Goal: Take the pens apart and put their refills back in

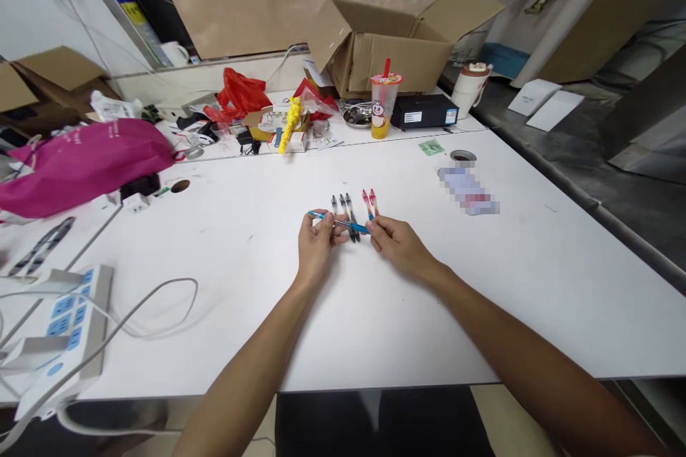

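Observation:
A blue pen (343, 223) is held slantwise above the white table (407, 328), between both hands. My left hand (316, 243) pinches its clear, left part, while the fingers of my right hand (394, 243) close on its blue right end. Just behind and partly under the hands lie several black pens (348, 206) side by side, their lower parts partly covered by the blue pen and my fingers. To their right are two red pens (369, 200), whose near ends are hidden by my right hand.
At the left front stands a power strip (80, 321) with plugs and loose cables. A magenta bag (96, 161) lies farther back. Along the rear are a drink cup (383, 107), a black box (423, 112) and an open carton (396, 50). A tape roll (463, 156) rests at right.

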### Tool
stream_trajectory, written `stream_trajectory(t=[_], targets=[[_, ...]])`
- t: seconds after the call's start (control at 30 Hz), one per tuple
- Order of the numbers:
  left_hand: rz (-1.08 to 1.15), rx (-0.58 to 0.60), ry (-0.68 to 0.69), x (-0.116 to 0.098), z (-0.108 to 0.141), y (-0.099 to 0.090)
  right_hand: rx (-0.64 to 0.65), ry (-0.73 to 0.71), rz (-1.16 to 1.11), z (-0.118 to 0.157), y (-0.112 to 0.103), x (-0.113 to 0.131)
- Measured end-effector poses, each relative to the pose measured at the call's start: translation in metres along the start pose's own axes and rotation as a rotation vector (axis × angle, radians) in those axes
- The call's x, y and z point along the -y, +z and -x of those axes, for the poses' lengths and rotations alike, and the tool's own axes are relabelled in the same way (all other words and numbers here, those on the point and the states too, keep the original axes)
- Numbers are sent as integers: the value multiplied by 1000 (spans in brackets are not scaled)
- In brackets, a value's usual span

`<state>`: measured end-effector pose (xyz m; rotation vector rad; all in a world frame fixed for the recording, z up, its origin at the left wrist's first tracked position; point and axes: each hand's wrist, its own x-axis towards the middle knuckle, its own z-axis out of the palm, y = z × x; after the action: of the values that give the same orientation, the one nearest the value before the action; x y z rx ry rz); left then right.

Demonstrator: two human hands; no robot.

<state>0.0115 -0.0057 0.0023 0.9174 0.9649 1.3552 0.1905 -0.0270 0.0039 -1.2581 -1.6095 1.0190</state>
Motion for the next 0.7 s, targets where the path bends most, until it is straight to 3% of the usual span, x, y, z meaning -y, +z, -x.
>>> stream_trajectory(t=[0.3, 0.6, 0.7], targets=[[-17, 45, 12, 3, 0, -3, 33, 10, 1, 3, 3, 3], [66, 199, 40, -8, 0, -7, 247, 145, -160, 2, 0, 6], [69, 201, 48, -8, 1, -6, 296, 157, -172, 3, 4, 7]])
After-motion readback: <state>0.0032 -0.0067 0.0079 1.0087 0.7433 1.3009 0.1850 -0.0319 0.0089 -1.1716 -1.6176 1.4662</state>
